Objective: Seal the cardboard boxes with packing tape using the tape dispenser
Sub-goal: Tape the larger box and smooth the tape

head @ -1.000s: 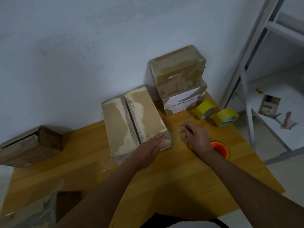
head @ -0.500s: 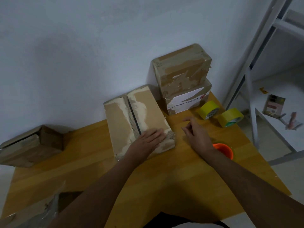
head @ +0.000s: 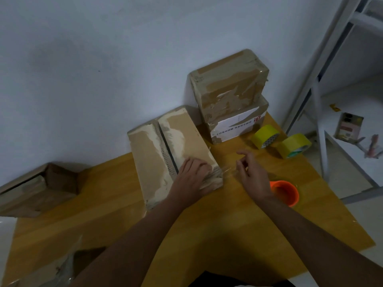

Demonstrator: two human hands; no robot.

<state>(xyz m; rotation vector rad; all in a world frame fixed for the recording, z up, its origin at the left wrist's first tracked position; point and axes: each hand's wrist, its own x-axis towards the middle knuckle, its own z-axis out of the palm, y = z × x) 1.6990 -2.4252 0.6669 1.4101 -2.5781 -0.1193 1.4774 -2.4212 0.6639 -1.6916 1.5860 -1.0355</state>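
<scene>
Left hand pressed flat on the stiff, light cardboard box; right hand, at three o'clock, loosely curled, perhaps pinching thin clingy tape; unclear.

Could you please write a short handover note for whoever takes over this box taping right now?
Left hand: flat on the near right corner of the centre box, pressing clear tape there.
Right hand: above the table, fingers loosely curled; whether it pinches tape is unclear.
Orange dispenser: on the table by the right wrist.
Two yellow rolls: far right.
Done: two stacked boxes taped.
Left: centre seam untaped; side box open.
</scene>
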